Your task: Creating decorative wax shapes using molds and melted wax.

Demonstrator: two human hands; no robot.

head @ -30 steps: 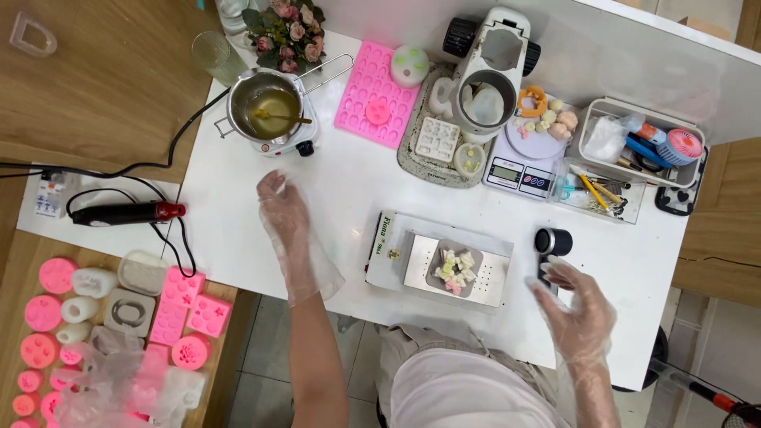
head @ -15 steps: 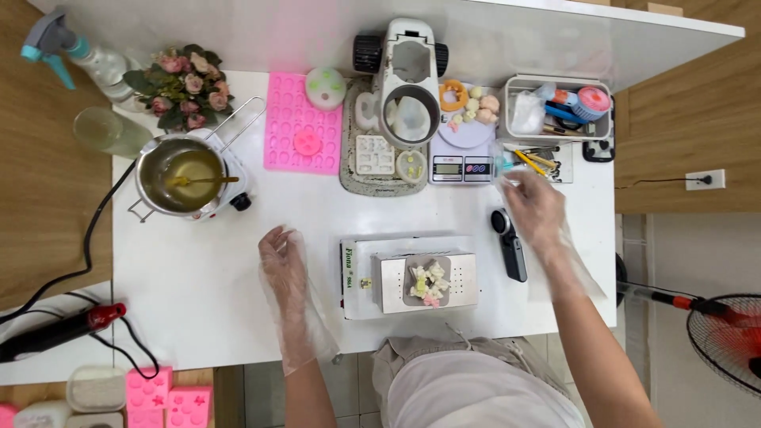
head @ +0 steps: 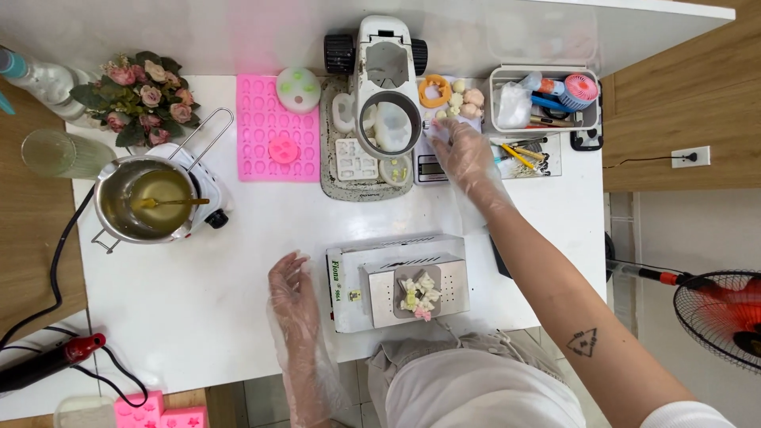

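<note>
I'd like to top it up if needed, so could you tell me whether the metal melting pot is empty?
Not empty: the pot holds yellowish liquid with a spoon in it.

The right hand (head: 466, 156) covers most of the kitchen scale (head: 428, 165), so its plate and display cannot be read. The forearm hides the black device behind it. The fan (head: 723, 315), spray bottle (head: 32, 75) and pink moulds (head: 162, 410) are cut off by the picture's edges.

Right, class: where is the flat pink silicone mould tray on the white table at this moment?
In the head view, the flat pink silicone mould tray lies at the back left of the white table, between the bunch of pink flowers and the speckled grey tray.
</note>
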